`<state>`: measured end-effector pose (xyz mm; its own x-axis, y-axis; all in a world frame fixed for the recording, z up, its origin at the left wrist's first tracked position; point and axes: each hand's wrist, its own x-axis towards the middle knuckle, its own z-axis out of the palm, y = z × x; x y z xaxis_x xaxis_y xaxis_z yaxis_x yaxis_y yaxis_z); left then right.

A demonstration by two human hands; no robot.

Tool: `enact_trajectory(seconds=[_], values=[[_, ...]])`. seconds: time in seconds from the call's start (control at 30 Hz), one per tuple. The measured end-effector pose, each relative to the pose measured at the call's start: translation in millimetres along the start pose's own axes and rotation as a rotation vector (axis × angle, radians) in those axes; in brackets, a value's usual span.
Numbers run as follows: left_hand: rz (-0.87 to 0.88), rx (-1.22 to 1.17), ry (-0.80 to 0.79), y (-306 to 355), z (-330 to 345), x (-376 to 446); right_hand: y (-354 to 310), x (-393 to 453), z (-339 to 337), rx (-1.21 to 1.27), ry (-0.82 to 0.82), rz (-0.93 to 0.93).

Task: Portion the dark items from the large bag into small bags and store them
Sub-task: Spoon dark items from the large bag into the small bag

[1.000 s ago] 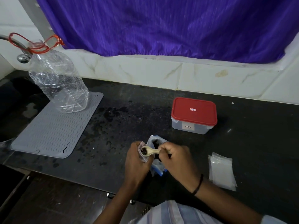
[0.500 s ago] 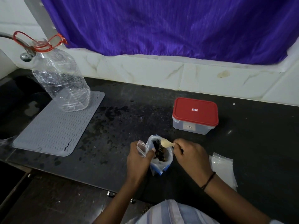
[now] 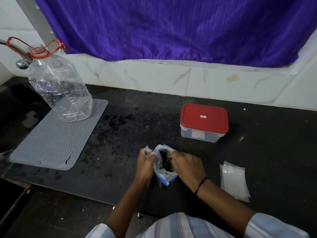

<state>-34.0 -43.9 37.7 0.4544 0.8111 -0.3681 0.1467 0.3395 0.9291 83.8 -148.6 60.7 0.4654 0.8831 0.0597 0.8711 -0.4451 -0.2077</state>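
A large clear bag (image 3: 163, 176) with a blue bottom stands open on the black counter (image 3: 130, 134). Dark items (image 3: 165, 160) fill its middle. My left hand (image 3: 145, 165) pinches a small clear bag (image 3: 147, 152) at the large bag's left side. My right hand (image 3: 187, 164) grips a pale wooden spoon (image 3: 169, 156) whose bowl is down among the dark items; the handle is hidden in my fist. A stack of small empty bags (image 3: 234, 181) lies flat to the right. A clear box with a red lid (image 3: 204, 120) stands closed behind.
A grey ribbed mat (image 3: 54, 140) lies at the left with a crumpled clear plastic bottle (image 3: 61, 90) on its far end, under a tap (image 3: 20, 57). A dark sink (image 3: 15, 110) is at the far left. A tiled wall and purple curtain (image 3: 171, 28) close off the back.
My right hand took the spoon away from the small bag, swung it right over the large bag and dipped it down into the dark items. My left hand stayed holding the small bag.
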Motion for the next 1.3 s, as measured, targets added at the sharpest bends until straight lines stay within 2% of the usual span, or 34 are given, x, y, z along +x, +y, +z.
enact_trajectory(seconds=[0.1, 0.27, 0.57, 0.73, 0.93, 1.13, 1.23, 1.3], values=[[0.003, -0.018, -0.025, 2, 2, 1, -2, 1, 4, 0.068, -0.014, 0.042], [-0.009, -0.023, -0.026, -1, 0, 5, 4, 1, 3, 0.367, -0.015, 0.198], [0.027, 0.064, -0.03, -6, 0, 8, 12, -6, 8, 0.695, 0.073, 0.35], [0.133, 0.098, -0.028, -8, -5, 6, 21, -14, 1, 0.849, 0.133, 0.47], [0.365, 0.26, 0.102, -4, -15, 0, 19, -25, -33, 1.046, 0.204, 0.534], [0.596, 0.433, 0.104, 9, -13, -5, -3, -20, -68, 1.125, 0.22, 0.391], [0.636, 0.484, 0.099, 10, -8, -8, -12, -18, -71, 1.005, 0.241, 0.264], [0.674, 0.522, 0.097, 12, -5, -10, -15, -19, -67, 0.828, 0.281, 0.108]])
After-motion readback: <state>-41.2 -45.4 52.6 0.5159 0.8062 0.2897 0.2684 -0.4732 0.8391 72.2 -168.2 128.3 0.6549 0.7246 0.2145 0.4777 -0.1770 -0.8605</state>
